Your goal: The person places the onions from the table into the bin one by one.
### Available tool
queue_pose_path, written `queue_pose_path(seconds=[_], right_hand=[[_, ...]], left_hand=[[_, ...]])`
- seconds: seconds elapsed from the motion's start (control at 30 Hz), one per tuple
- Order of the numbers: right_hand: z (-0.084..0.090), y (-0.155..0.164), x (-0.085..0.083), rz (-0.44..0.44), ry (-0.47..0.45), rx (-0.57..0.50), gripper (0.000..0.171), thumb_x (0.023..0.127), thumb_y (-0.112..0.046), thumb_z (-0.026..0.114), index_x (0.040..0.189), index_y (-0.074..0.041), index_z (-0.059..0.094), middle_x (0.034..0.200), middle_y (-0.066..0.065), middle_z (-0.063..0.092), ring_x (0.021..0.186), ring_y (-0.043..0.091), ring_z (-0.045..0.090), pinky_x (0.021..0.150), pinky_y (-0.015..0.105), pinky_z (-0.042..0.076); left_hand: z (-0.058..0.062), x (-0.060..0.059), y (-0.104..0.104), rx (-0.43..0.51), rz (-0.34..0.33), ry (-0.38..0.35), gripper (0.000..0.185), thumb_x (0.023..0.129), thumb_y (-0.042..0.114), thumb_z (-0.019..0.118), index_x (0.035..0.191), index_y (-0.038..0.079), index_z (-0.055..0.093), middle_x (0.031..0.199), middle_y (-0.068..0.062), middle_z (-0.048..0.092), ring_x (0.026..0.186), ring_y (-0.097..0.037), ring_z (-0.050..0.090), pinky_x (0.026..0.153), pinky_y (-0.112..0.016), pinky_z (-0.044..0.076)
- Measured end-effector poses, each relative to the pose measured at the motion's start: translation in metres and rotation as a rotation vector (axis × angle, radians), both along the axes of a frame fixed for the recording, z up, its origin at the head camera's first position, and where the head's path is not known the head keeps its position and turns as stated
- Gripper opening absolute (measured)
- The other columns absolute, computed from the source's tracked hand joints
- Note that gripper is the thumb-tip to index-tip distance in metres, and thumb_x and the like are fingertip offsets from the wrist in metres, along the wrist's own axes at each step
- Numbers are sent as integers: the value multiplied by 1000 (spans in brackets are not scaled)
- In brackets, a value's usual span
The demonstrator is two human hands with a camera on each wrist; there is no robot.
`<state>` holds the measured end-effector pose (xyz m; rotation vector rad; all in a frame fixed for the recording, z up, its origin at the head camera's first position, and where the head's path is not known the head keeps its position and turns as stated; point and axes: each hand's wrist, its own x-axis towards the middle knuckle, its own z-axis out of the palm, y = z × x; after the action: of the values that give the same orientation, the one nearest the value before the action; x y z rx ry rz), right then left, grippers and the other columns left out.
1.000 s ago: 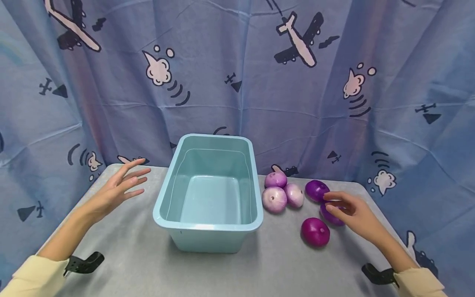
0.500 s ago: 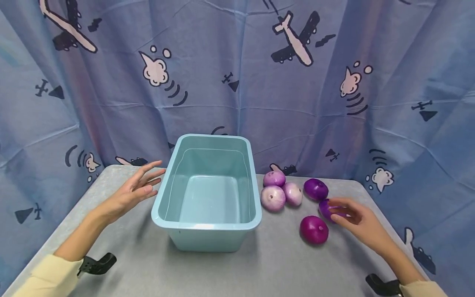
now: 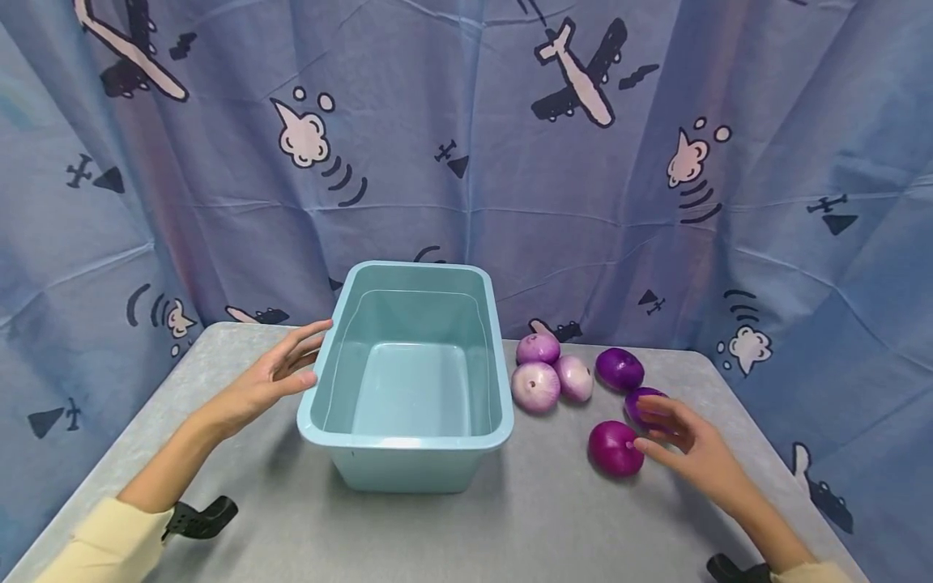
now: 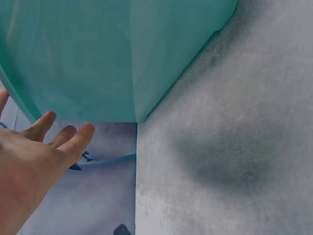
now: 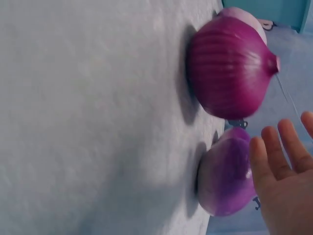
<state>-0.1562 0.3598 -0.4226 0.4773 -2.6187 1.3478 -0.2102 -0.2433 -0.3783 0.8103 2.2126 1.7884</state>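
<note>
A light teal plastic tub (image 3: 408, 443) stands at mid-table, with nothing inside. My left hand (image 3: 266, 385) is at its left rim, fingers loosely extended and the thumb near the edge; whether they touch the rim I cannot tell. In the left wrist view the fingers (image 4: 78, 139) are by the tub's outer wall (image 4: 88, 63). My right hand (image 3: 696, 453) hovers with fingers slightly bent and nothing held, beside a magenta onion (image 3: 612, 449). It partly covers a purple onion (image 3: 637, 405). Another purple onion (image 3: 619, 369) lies behind. The right wrist view shows the magenta onion (image 5: 227, 68) close up.
Three pale onions, one of them a whitish one (image 3: 535, 387), cluster by the tub's right side. A grey table (image 3: 547, 526) carries everything. Behind it hangs a blue curtain (image 3: 394, 97) with airplane prints.
My left hand has moved right to the tub's left rim. My right hand has shifted from over the purple onion toward the magenta onion. The onions and tub have stayed in place.
</note>
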Motion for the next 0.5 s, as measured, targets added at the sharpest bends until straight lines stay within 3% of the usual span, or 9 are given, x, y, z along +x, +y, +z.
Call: queue_pose_path(seconds=[0.13, 0.33, 0.5], right_hand=[[-2, -6, 4, -39, -40, 27, 62, 90, -13, 81, 141, 3, 51, 135, 21, 57, 117, 3, 54, 88, 16, 48], [-7, -15, 9, -75, -70, 10, 64, 89, -12, 81, 143, 4, 50, 138, 23, 55, 119, 3, 52, 89, 15, 46], [-13, -19, 10, -96, -119, 37, 65, 91, -20, 80, 143, 2, 49, 139, 21, 55, 118, 2, 52, 90, 15, 45]], left_hand=[[0, 0, 2, -15, 0, 4, 66, 104, 13, 53, 163, 22, 23, 161, -17, 27, 145, -42, 24, 105, -63, 31], [-1, 0, 1, -19, -13, 5, 66, 104, 13, 52, 163, 22, 22, 160, -19, 27, 144, -44, 26, 104, -57, 34], [-1, -1, 0, -20, -18, 7, 67, 105, 13, 51, 163, 23, 21, 161, -19, 26, 144, -44, 25, 104, -61, 33]])
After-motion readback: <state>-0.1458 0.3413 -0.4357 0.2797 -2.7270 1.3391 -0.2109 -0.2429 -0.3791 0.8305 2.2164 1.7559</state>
